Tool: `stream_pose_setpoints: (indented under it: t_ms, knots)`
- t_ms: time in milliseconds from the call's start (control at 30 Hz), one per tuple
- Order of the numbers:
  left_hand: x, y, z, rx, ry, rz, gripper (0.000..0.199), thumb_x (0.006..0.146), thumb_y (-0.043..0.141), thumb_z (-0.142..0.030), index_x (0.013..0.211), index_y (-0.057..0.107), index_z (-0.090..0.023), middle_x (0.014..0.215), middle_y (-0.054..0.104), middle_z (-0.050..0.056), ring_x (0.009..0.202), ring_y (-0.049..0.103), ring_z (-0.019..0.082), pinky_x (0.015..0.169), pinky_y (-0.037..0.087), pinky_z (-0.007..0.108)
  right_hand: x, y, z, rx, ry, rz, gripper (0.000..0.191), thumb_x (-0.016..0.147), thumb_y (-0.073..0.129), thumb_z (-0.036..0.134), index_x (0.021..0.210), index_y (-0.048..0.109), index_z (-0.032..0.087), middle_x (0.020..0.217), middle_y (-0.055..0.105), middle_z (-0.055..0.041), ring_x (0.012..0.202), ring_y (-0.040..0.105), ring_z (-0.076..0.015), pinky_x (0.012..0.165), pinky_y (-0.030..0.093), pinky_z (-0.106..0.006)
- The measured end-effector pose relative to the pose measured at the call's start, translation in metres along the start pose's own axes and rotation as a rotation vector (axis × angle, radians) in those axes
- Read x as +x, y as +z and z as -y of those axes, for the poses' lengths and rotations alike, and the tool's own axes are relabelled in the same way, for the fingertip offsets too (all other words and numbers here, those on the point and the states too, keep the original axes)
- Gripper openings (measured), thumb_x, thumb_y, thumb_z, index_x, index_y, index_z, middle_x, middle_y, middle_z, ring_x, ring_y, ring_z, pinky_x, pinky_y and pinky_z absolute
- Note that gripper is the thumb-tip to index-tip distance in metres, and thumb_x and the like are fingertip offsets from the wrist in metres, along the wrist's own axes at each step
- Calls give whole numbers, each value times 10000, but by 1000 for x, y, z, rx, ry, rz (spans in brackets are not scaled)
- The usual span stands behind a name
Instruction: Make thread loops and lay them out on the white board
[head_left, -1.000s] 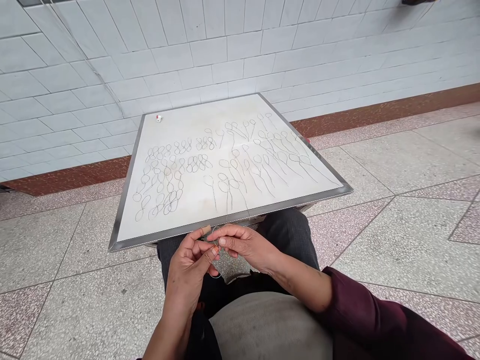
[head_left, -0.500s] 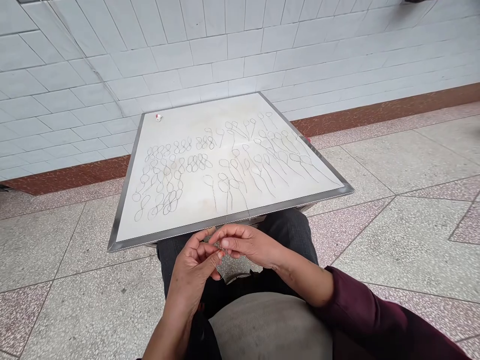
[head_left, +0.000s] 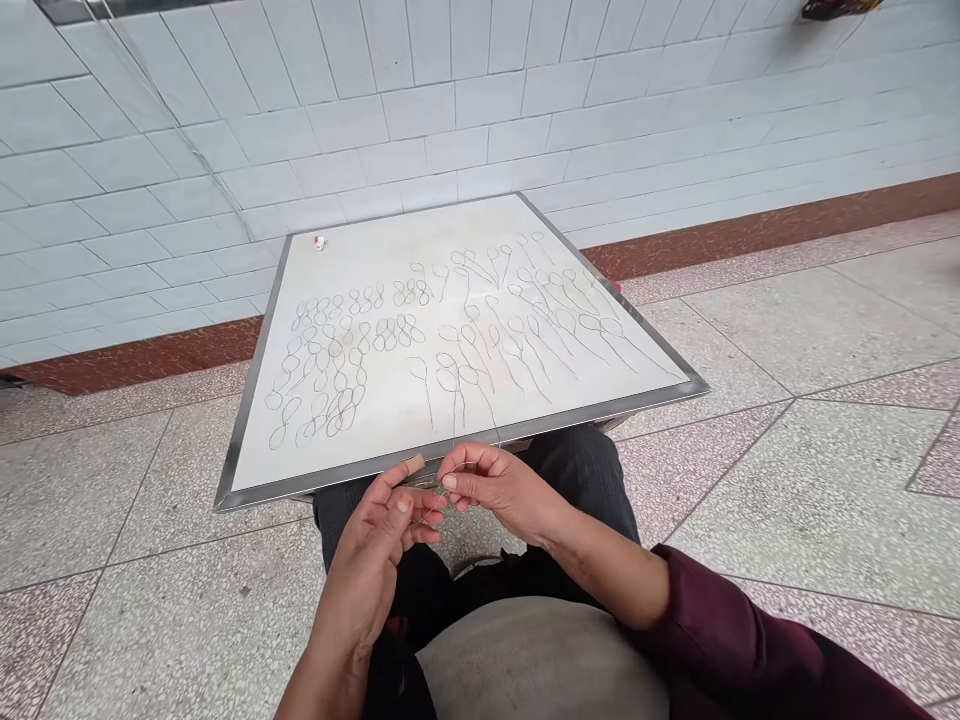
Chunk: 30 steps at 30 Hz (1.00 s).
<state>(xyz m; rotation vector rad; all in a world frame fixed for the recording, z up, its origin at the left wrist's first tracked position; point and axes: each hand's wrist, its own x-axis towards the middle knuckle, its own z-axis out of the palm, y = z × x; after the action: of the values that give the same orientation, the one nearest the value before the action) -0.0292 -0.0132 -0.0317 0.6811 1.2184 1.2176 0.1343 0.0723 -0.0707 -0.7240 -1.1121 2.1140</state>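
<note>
A thin wire is pinched between the thumb and fingers of my right hand, just off the near edge of the white table. Close beside it on the left, my left hand has its fingers apart, with a bandage-like wrap on the index fingertip. Fine strands show near its fingers, but whether it grips them is unclear. On the tabletop, figure-eight wire loops lie in rows at the left. Single loops with long tails spread over the middle and right.
A small white and red object sits at the table's far left corner. A tiled wall rises behind the table. My knees are under the near edge, above a speckled floor.
My left thumb has lifted and the left fingers have spread, drawing slightly away from my right hand. My right hand keeps its pinch. The view has shifted slightly.
</note>
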Motion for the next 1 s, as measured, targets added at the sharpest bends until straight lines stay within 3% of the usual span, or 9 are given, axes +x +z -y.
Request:
stream_pose_setpoints:
  t_ms: [67, 167, 333, 667, 867, 1000]
  knots:
    - [-1, 0, 4, -70, 54, -25, 570, 776, 794, -428, 1276, 643, -199, 1017, 735, 105, 907, 666, 216, 798, 544, 340, 0, 7, -3, 78, -8, -85, 269, 745, 845, 389, 857, 705, 188, 765, 659, 26, 661, 584, -92, 677, 478, -254]
    - [2, 5, 16, -117, 162, -178, 562, 680, 880, -252, 1204, 677, -240, 975, 735, 38, 934, 662, 171, 900, 522, 319, -2, 17, -6, 155, -11, -122, 291, 738, 852, 403, 856, 704, 183, 737, 669, 23, 675, 606, -95, 699, 483, -255]
    - [8, 10, 31, -148, 235, -372, 461, 676, 878, -261, 1106, 713, -232, 905, 737, 10, 888, 663, 147, 857, 535, 290, -8, 29, -7, 207, 20, -106, 302, 733, 859, 394, 873, 709, 172, 807, 720, -6, 722, 638, -103, 747, 498, -268]
    - [6, 3, 29, -102, 257, -312, 418, 708, 849, -259, 1105, 720, -241, 967, 780, 26, 913, 699, 174, 903, 532, 337, -11, 35, -11, 191, 53, -77, 336, 721, 861, 423, 846, 658, 187, 775, 666, 14, 698, 606, -110, 726, 496, -281]
    - [5, 2, 25, -80, 239, -270, 447, 703, 853, -249, 1130, 724, -237, 858, 757, 0, 876, 692, 165, 895, 527, 322, -12, 34, -15, -22, -71, -78, 294, 784, 802, 445, 806, 619, 215, 811, 608, 18, 749, 527, -131, 689, 432, -270]
    - [4, 0, 23, -77, 216, -246, 467, 693, 862, -248, 1138, 723, -232, 837, 747, 0, 832, 673, 145, 863, 524, 293, -13, 32, -13, -95, -48, -49, 329, 786, 789, 475, 778, 591, 212, 772, 591, 25, 715, 511, -134, 693, 418, -282]
